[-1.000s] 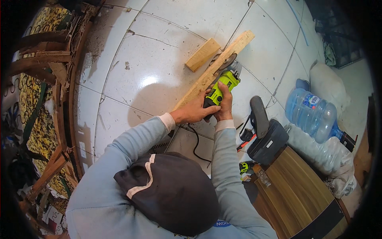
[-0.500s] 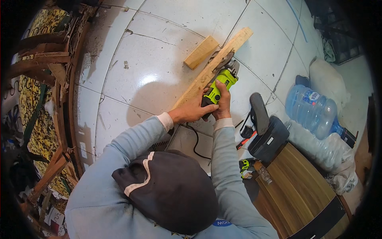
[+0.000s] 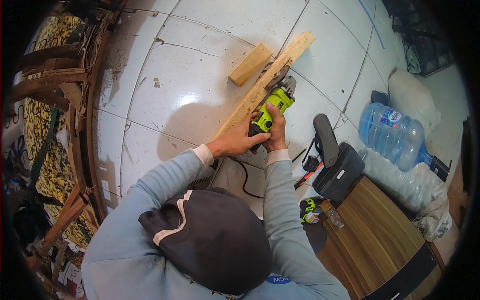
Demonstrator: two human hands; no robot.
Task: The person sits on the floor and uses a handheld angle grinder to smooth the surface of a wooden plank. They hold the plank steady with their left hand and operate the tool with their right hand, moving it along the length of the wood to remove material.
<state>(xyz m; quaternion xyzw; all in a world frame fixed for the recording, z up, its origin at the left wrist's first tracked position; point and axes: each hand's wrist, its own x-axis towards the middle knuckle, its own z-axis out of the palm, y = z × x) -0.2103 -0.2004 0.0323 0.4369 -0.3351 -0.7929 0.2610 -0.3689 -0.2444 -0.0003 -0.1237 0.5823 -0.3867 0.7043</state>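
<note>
A lime-green and black angle grinder (image 3: 279,102) is gripped between both my hands. My right hand (image 3: 275,131) wraps its body from the right, thumb along the top. My left hand (image 3: 234,140) closes round its rear end, with the fingers partly hidden between grinder and wood. A long pale wooden strip (image 3: 242,108) runs diagonally from beside my left hand to the far right. The grinder's head lies against its right side, and the disc is mostly hidden by the wood. A short wooden block (image 3: 250,65) lies beneath or beside the strip on its left.
White tiles (image 3: 165,75) with scattered debris make up the floor. A broken wooden furniture frame (image 3: 80,120) stands at left. To the right are a black tool case (image 3: 340,172), a large blue water bottle (image 3: 392,130) and a wood-grain board (image 3: 380,225). A black cord (image 3: 245,180) trails near me.
The grinder and both hands have shifted slightly left, toward the wooden strip. Less of the disc shows at the strip's right side. The grip on the grinder is unchanged.
</note>
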